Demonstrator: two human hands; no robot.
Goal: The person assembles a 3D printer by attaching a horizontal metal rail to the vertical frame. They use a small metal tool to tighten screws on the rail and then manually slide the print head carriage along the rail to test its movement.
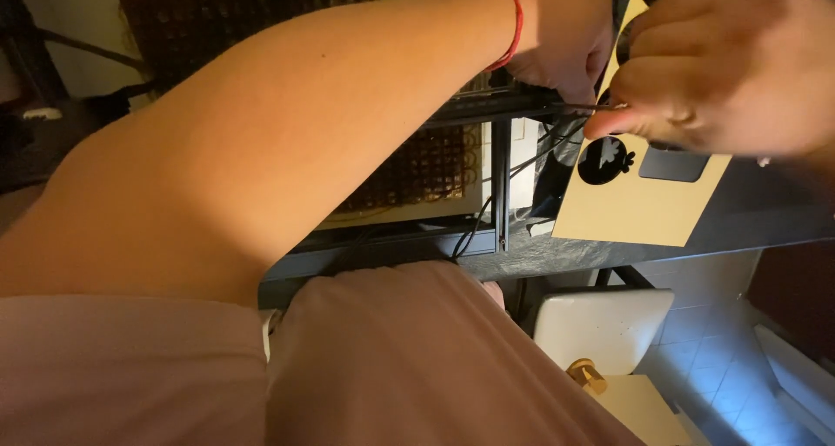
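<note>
**Two hands meet on a thin black wire above a tan board**

The right hand (726, 67) is at 1 o'clock in the view, blurred, with the fingers curled. Its thumb and forefinger pinch the end of a thin black wire (581, 107). The left hand (565, 41) is just beside it, towards 12 o'clock, and its fingertips close on the same wire from the other side. So both hands grasp the wire, and the wire lies between them, nearly level. A red string bracelet (516, 24) goes around the left wrist, and the bare left forearm crosses the picture from 9 o'clock up to the hands.

Under the right hand there is a flat tan board (635, 207) with cut-out shapes: one round hole with a figure in it and one dark rectangle. The board rests tilted on a dark table top (748, 215) at 3 o'clock. Behind the left hand stands a black metal frame (500, 185) with a brown honeycomb panel (426, 163), and black cables (474, 224) hang down beside it. At 6 o'clock I see pink clothing (417, 359). At 5 o'clock a white stool (600, 324) stands on a pale tiled floor (713, 359).
</note>
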